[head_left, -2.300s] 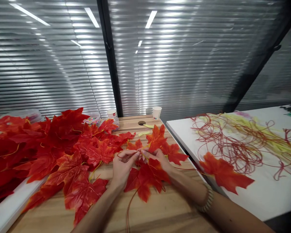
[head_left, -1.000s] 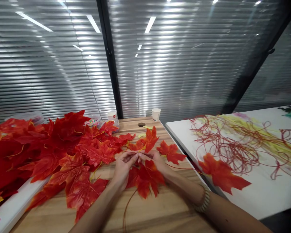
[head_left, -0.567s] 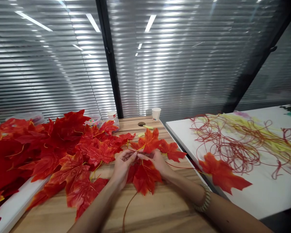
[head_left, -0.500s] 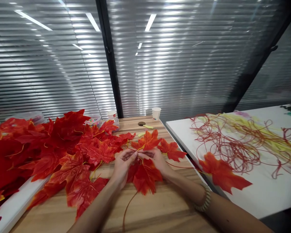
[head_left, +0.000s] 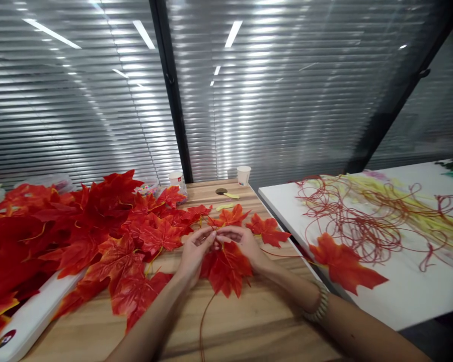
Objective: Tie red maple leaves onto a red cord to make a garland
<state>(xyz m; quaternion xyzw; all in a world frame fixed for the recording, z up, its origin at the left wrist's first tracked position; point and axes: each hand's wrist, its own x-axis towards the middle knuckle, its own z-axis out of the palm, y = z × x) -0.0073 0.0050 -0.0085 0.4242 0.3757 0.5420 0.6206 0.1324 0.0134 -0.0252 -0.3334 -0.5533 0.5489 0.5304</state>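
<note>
My left hand (head_left: 196, 252) and my right hand (head_left: 246, 245) meet over the wooden table, thumbs and fingers pinched together with the tips almost touching. Below them hangs a red artificial maple leaf (head_left: 229, 269); its stem end is between my fingers, mostly hidden by them. A thin red-brown cord (head_left: 203, 322) runs from under this leaf toward the table's front edge. Just beyond my fingers lies another maple leaf (head_left: 232, 216), and a further one (head_left: 268, 230) is right of it. The cord continues right to a larger leaf (head_left: 347, 264) on the white table.
A large heap of red maple leaves (head_left: 98, 211) covers the left side, partly over a white bar (head_left: 41, 311). Paper cups (head_left: 243, 176) and a tub of beads (head_left: 147, 185) stand at the back. Tangled red cord (head_left: 366, 231) and yellow strips (head_left: 396, 198) lie on the white table (head_left: 411, 301).
My fingers have shifted slightly at the stem, and the yellow stem seen between them before is now covered. The leaf below has risen a little; the leaf beyond sits slightly lower.
</note>
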